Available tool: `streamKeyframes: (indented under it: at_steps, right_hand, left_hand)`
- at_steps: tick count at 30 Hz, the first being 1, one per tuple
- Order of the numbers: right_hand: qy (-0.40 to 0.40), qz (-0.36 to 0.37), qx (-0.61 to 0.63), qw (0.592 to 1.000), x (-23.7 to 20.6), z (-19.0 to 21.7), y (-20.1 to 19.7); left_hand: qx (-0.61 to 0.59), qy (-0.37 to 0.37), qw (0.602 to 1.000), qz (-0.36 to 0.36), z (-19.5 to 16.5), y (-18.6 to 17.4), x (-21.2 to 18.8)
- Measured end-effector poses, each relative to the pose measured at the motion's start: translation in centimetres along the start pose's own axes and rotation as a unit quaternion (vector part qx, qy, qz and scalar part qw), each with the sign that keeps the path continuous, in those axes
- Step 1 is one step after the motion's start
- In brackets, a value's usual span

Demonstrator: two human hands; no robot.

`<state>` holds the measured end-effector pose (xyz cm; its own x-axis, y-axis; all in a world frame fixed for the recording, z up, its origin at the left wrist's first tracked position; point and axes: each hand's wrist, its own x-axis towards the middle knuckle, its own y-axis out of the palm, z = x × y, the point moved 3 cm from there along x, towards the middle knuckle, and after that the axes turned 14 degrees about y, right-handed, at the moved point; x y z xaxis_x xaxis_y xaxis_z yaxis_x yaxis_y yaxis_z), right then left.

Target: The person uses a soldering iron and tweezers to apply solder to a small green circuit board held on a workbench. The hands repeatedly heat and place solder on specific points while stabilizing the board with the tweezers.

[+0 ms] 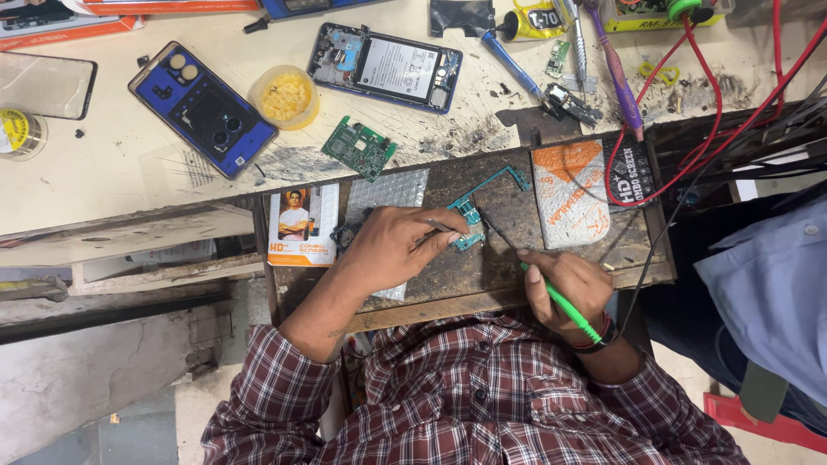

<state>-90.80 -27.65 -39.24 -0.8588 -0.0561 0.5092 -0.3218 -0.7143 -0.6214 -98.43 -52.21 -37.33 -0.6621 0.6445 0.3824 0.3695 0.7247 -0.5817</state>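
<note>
Circuit board under my left fingers, iron tip coming from the right.

The teal circuit board (pixel 469 215) lies mid-mat on the dark work mat (pixel 482 267), its long arm running toward the far right. My left hand (pixel 392 250) pins it, fingers closed on tweezers (pixel 439 226). My right hand (pixel 568 288) grips the green soldering iron (pixel 560 301), tip angled up-left, nearly touching the board.

Two opened phones (pixel 202 108) (pixel 388 67); two circuit boards (pixel 359 148) (pixel 469 213).

White-and-orange rectangular screen-protector package (pixel 302 226) left of the hands, orange-white pouch (pixel 569 194) right, black packet (pixel 627 169) beside it
</note>
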Motion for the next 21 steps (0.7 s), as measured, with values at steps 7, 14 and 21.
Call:
streamKeyframes:
  at_steps: [7, 14, 21]
  right_hand:
    - [-0.013, 0.008, -0.001, 1.0, -0.2, -0.1, 0.5]
    - [0.015, 0.012, 0.006, 1.0, -0.4, -0.1, 0.1]
    - [0.019, 0.0, 0.012, 1.0, -0.3, 0.2, 0.1]
  left_hand:
    - [0.003, 0.001, 1.0, 0.0, -0.3, -0.6, -0.3]
    - [0.001, -0.017, 1.0, 0.004, -1.1, -0.7, 0.1]
    - [0.007, 0.002, 1.0, -0.013, -1.3, -0.9, 0.3]
